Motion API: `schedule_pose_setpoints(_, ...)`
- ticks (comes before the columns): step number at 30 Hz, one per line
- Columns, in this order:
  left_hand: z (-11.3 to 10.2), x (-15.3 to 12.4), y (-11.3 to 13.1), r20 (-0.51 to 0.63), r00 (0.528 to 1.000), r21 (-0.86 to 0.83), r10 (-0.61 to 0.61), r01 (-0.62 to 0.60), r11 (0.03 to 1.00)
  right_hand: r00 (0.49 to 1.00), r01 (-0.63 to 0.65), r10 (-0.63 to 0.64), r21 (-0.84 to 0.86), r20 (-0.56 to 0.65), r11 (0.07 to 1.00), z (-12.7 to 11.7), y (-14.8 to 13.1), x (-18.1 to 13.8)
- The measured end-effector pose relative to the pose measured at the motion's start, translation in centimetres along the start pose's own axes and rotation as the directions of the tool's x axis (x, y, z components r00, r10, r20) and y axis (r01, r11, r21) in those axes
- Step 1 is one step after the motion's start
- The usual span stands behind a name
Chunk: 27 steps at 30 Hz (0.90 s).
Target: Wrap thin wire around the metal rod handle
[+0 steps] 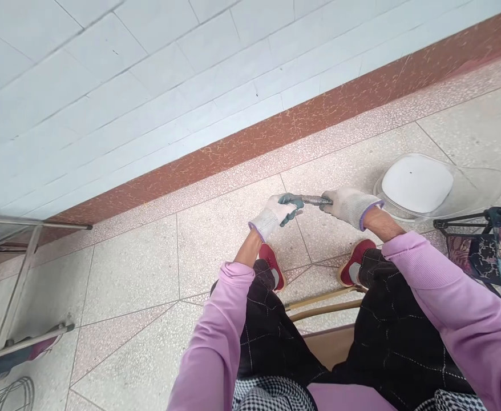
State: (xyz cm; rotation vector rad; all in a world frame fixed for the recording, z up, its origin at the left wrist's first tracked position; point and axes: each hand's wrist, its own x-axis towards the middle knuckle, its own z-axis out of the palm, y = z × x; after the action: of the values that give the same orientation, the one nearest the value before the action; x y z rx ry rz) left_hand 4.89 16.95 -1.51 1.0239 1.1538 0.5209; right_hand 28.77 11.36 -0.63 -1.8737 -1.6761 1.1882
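Both of my hands wear white knit gloves with dark green palms and purple cuff edges. Between them, level and just past my knees, runs a short grey ribbed cylinder [316, 200] that looks like a metal coil or spring. My left hand [281, 211] is closed around its left end, which is hidden by the gloved fingers. At the other end, my right hand [345, 204] pinches the cylinder with thumb and fingers. The middle stretch of the ribbed piece shows bare between the gloves.
On the speckled floor [134, 268] at right lies a white rounded lid-like panel [417, 181] with a clear plastic piece. A folding stool with patterned fabric [473, 257] stands nearby. Metal racks [28, 274] stand at left. A tiled wall [148, 103] rises ahead.
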Motion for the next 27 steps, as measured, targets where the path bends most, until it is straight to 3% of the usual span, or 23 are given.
schedule_pose_setpoints(4, 0.8, 0.3, -0.4, 0.054, 0.998, -0.036, 0.025, -0.023, 0.999, 0.993, -0.093, 0.082, -0.144, -0.080, 0.985, 0.1, -1.0, 1.8)
schedule_pose_setpoints(7, 0.5, 0.5, -0.2, 0.041, 0.999, -0.046, 0.031, -0.029, 0.999, 0.991, -0.116, 0.122, 0.097, -0.055, 0.988, -0.1, -1.7, 1.6)
schedule_pose_setpoints(10, 0.1, 0.6, 0.1, 0.023, 0.998, -0.050, 0.061, -0.060, 0.997, 0.988, -0.142, 0.155, 0.357, -0.009, 0.923, -0.1, -2.2, 0.8)
schedule_pose_setpoints(16, 0.3, 0.0, 0.7, -0.024, 0.997, -0.039, 0.071, -0.072, 0.997, 0.992, -0.124, 0.118, 0.606, 0.051, 0.785, 0.3, -2.5, 0.1)
schedule_pose_setpoints(22, 0.6, -0.3, 1.7, -0.048, 0.997, -0.080, 0.054, -0.058, 0.995, 0.994, -0.030, -0.058, 0.732, 0.095, 0.681, -0.3, -2.1, -0.8)
schedule_pose_setpoints(24, 0.5, -0.4, 2.0, -0.060, 0.998, -0.085, 0.026, -0.031, 0.996, 0.973, -0.010, -0.156, 0.706, 0.170, 0.708, -1.0, -2.2, -1.4)
schedule_pose_setpoints(27, 0.1, -0.6, 2.2, -0.047, 0.999, -0.076, 0.006, -0.010, 0.997, 0.891, -0.018, -0.251, 0.581, 0.379, 0.814, -1.8, -2.2, -1.9)
